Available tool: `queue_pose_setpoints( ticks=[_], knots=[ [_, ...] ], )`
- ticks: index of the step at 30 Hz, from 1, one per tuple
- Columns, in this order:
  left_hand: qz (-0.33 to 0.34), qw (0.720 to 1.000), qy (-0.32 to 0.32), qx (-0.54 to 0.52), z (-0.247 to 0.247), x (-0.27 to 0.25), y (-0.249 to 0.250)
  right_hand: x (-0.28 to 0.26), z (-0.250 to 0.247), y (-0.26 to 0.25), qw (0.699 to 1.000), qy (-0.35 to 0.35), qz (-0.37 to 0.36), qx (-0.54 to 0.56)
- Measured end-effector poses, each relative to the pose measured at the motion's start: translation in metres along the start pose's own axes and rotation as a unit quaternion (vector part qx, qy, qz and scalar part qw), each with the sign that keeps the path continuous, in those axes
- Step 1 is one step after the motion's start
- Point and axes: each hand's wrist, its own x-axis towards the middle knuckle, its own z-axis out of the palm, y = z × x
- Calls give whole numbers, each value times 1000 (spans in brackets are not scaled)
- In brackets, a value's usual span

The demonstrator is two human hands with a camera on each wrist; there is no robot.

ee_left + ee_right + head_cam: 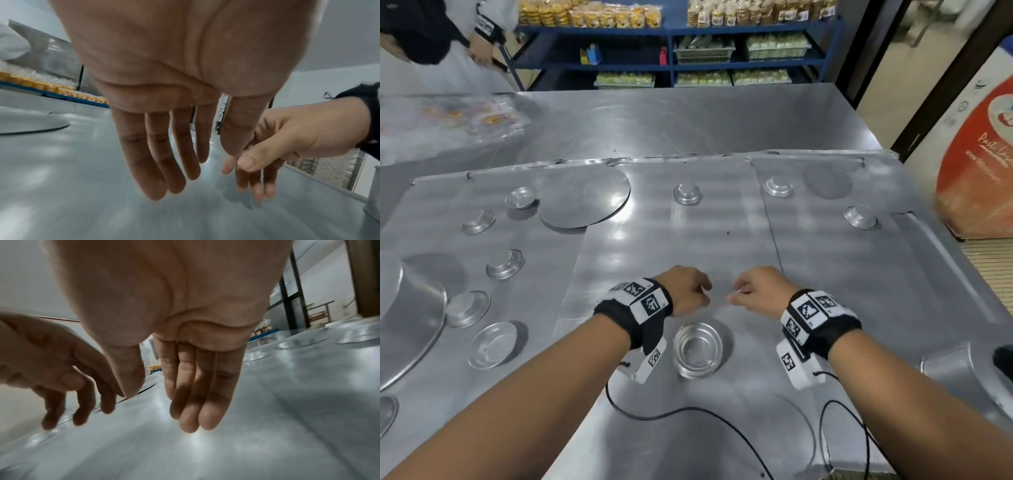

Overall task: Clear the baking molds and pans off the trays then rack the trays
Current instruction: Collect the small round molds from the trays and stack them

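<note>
both hands hover empty over the middle tray [674, 240], the left hand [688, 291] and right hand [760, 291] with fingers relaxed, a small round mold [698, 349] just below them.

Both hands, seemingly empty, hover above middle tray [674, 236].

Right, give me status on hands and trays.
Left hand and right hand open, empty, above the middle steel tray. Small round metal mold upright below the wrists. Nothing in the way.
</note>
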Motion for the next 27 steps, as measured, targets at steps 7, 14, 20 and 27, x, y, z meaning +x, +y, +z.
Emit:
queue_pose_setpoints(
  ticks=[7, 14, 20, 27],
  knots=[
    [46, 998, 50, 2, -42, 79, 52, 23, -70, 65, 987, 120, 98, -45],
    [75, 991, 82, 81, -60, 199, 98, 50, -136, 145, 953, 212, 203, -70],
    [49, 984, 91, 148, -59, 310, 119, 85, -172, 198, 936, 228, 229, -141],
    [-29, 976, 115, 183, -32, 403, 107, 121, -182, 244, 939, 225, 234, -109]
  ],
)
